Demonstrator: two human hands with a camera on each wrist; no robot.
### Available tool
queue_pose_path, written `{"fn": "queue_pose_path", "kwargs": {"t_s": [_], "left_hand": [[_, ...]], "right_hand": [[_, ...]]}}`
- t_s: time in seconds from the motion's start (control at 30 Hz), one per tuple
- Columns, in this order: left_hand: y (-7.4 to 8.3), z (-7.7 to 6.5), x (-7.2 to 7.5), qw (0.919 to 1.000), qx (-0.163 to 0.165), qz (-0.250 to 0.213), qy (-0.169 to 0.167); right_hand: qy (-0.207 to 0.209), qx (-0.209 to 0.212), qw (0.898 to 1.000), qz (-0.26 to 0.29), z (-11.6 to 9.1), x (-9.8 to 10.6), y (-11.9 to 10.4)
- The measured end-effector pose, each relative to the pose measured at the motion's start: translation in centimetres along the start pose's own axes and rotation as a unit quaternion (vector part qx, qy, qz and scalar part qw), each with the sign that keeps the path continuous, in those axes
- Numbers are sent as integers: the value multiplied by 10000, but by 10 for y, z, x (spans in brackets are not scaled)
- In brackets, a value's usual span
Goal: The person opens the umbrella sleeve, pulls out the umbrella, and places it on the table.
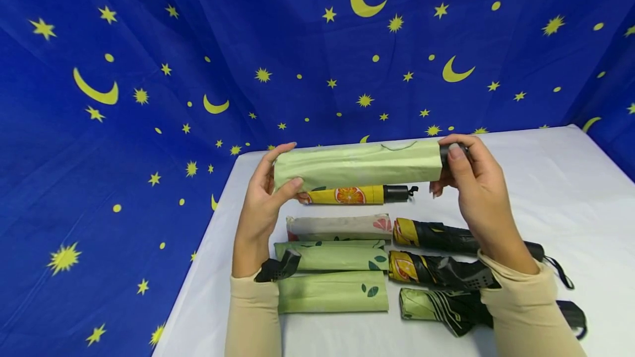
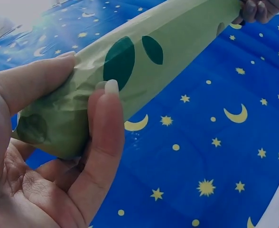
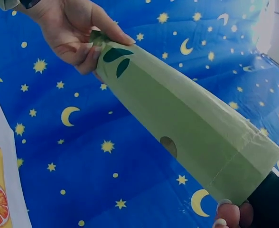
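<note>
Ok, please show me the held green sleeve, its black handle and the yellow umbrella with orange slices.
Held green sleeve (image 1: 358, 167), head view: middle of its side.
Black handle (image 3: 270, 202), right wrist view: surface beside the sleeve's end.
Yellow umbrella (image 1: 351, 195), head view: printed orange slice.

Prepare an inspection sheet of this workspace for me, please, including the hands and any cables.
Surface: white-covered table.
Job's things: green sleeved umbrella, held above the table, black handle showing.
Clutter: laid out on the table, a yellow umbrella, a floral sleeve, two green sleeves, two black-and-yellow umbrellas, a black-and-green umbrella.
Hands: left hand grips the umbrella's sleeved end; right hand holds its handle end.
Cables: nothing seen.
Surroundings: blue star-and-moon cloth behind and beside the table.
</note>
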State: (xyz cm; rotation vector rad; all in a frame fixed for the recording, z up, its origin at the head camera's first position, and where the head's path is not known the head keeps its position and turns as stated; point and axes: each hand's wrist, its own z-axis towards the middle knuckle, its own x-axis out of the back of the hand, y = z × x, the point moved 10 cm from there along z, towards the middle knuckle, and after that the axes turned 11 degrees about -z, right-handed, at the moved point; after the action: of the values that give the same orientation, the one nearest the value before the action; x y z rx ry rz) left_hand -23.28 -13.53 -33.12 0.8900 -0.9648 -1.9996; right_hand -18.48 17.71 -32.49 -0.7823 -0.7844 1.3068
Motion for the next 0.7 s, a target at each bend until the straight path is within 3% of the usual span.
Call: {"fn": "queue_pose_path", "kwargs": {"t_s": [0.33, 0.7], "left_hand": [[2, -2, 2, 9999, -140, 19, 48], [-4, 1, -6, 9999, -21, 106, -129]], "right_hand": [[-249, 286, 9993, -40, 0, -5, -3], [273, 135, 9981, 538, 1, 5, 0]]}}
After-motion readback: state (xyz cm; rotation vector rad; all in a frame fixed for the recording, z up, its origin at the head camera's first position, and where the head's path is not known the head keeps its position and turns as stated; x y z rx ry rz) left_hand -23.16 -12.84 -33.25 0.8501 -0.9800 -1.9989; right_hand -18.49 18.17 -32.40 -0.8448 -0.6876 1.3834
